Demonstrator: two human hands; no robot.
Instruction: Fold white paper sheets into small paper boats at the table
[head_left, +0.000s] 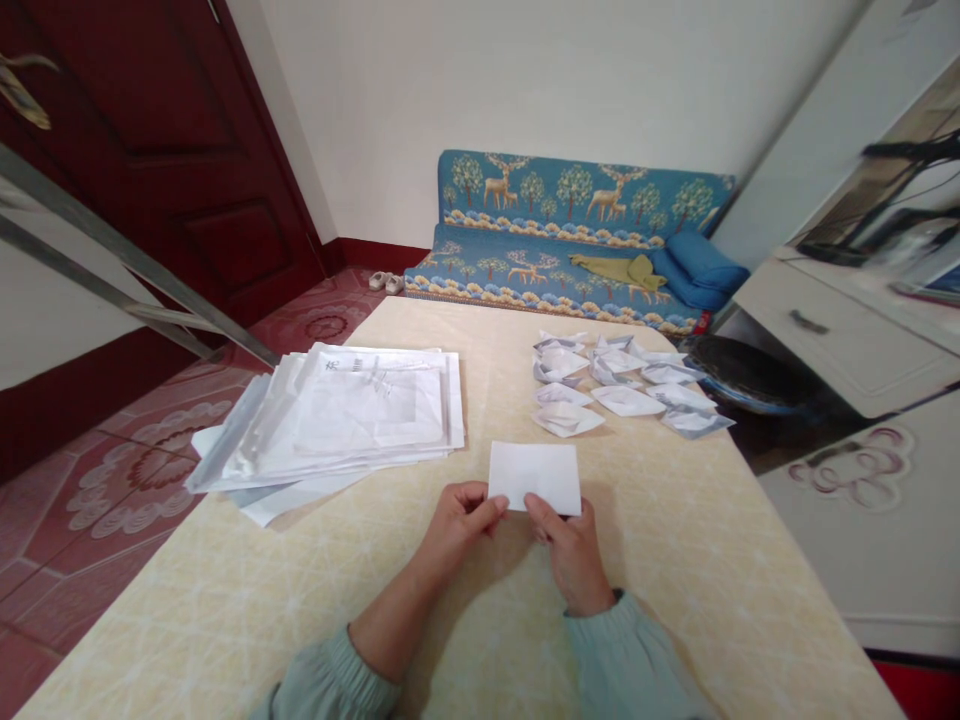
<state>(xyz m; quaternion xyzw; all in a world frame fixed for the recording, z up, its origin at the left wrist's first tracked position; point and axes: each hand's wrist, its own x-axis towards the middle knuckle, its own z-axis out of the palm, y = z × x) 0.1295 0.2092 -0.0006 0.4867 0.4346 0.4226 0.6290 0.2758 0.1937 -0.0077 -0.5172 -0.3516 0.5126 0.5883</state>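
Observation:
A folded white sheet of paper [536, 472] is held up above the table between both hands. My left hand [463, 522] pinches its lower left corner, the thumb lying on the near face. At the lower right, my right hand [568, 540] grips the same paper with its thumb on the front; the fingers behind are hidden. Beyond the paper to the right stand several folded paper boats [568, 418] in close rows. To the left lies a loose stack of paper sheets [360, 410], some printed, with uneven edges.
The table [225, 620] has a pale yellow patterned cover. Behind it is a blue sofa [540, 265] with a deer pattern and an olive cloth [619, 270]. A white cabinet [855, 330] stands right, a metal frame [135, 250] left.

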